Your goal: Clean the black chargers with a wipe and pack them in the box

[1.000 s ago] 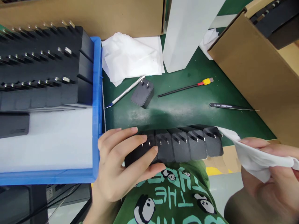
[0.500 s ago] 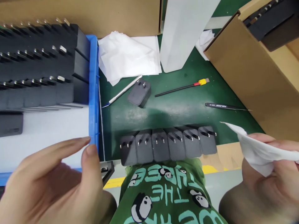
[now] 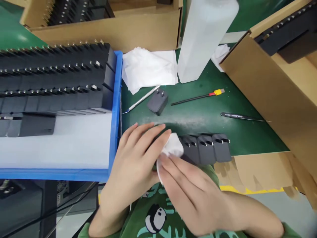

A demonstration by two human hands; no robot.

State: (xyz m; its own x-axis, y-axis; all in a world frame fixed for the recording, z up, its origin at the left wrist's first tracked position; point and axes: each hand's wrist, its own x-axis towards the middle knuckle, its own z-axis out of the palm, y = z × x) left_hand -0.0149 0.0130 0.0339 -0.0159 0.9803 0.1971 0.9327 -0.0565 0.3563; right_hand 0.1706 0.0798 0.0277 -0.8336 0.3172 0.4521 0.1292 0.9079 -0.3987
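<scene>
Three black chargers (image 3: 206,150) show at the right end of a row along the near edge of the green mat (image 3: 198,119), prongs up; I judge the rest sit under my hands. My left hand (image 3: 135,158) lies flat with fingers spread over the row's left end, apparently to brace it, while my right hand (image 3: 190,191) pinches a bunched white cloth (image 3: 173,148) against the chargers' tops. One loose charger (image 3: 158,101) lies apart beside a metal scribe (image 3: 141,99), and the blue tray (image 3: 115,109) to the left holds more rows.
</scene>
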